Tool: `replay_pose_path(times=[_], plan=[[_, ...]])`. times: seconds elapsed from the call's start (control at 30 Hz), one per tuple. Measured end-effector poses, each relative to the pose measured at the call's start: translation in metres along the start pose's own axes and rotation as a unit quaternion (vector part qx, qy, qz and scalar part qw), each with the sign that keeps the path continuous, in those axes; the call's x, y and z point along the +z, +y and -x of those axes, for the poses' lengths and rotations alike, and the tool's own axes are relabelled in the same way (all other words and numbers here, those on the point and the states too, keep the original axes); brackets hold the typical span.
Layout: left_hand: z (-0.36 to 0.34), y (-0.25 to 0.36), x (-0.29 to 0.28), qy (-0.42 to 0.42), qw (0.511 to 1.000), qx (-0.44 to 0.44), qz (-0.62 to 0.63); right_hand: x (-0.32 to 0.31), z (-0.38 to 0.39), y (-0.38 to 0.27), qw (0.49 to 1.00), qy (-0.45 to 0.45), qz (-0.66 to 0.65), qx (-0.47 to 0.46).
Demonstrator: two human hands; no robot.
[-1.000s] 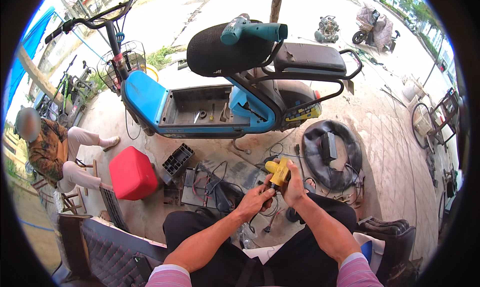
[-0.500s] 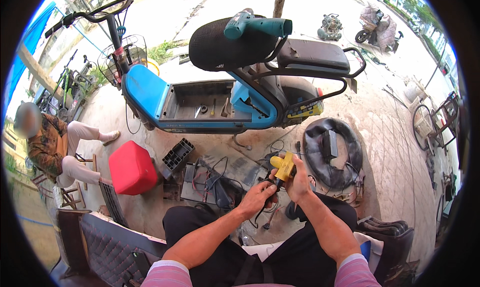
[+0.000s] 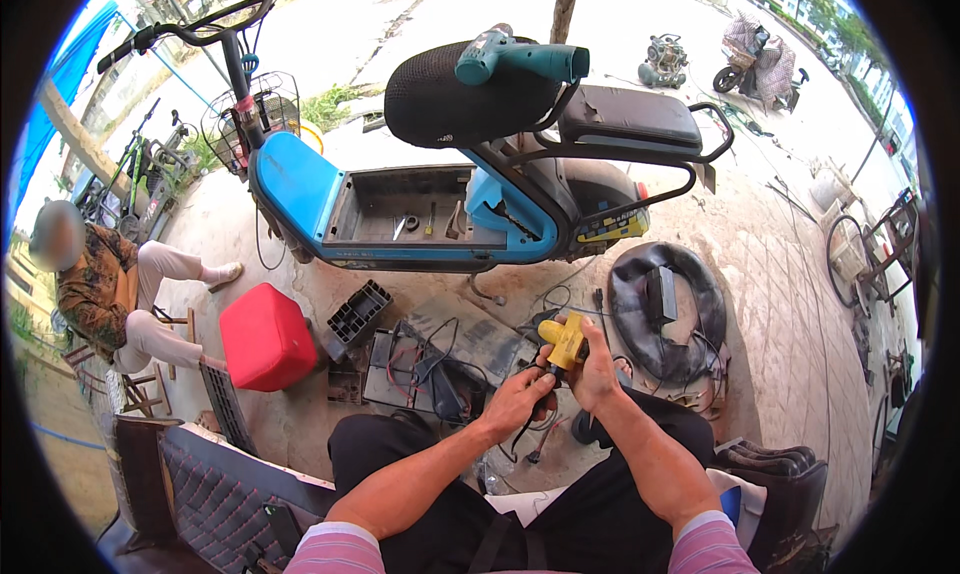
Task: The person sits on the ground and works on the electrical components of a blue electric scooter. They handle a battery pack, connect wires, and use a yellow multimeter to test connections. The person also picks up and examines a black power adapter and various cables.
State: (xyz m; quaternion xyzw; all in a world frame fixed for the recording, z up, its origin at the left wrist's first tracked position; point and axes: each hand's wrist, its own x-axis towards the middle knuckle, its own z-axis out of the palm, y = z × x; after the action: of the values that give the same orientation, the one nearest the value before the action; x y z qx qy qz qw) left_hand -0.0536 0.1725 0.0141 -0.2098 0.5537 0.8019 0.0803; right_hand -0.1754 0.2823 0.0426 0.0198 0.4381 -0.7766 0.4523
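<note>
A yellow plastic device [image 3: 566, 341] with a rounded end, its exact kind unclear, is gripped by my right hand [image 3: 594, 372] in front of my lap. My left hand [image 3: 519, 398] is closed around a black cable [image 3: 518, 440], whose end meets the underside of the yellow device. The fingers hide just how the two join. Below my hands, a dark plug [image 3: 534, 456] on a cable lies on the ground. Just beyond them is a black battery case [image 3: 405, 379] with loose wires and a black charger-like piece on top.
A blue electric scooter [image 3: 300, 179] stands ahead, a teal power tool [image 3: 520, 59] on its raised seat. To the right lies a black inner tube [image 3: 630, 274] with a black box [image 3: 661, 294]. Leftward are a red box [image 3: 267, 336], a black slotted tray [image 3: 357, 312] and a seated person [image 3: 110, 294].
The view has shifted slightly. Both hands keep their hold on the yellow device and the cable, with the device tilted a little differently.
</note>
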Motion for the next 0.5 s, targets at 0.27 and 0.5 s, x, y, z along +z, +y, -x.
replay_pose_path(times=[0.27,0.5], plan=[[0.002,0.002,0.0,-0.004,1.0,0.012,-0.019,0.003,-0.001,0.006,0.997,0.002,0.055,-0.049],[-0.011,0.004,-0.026,0.117,0.985,0.124,0.007,-0.017,-0.01,-0.02,0.995,0.036,-0.029,-0.09]])
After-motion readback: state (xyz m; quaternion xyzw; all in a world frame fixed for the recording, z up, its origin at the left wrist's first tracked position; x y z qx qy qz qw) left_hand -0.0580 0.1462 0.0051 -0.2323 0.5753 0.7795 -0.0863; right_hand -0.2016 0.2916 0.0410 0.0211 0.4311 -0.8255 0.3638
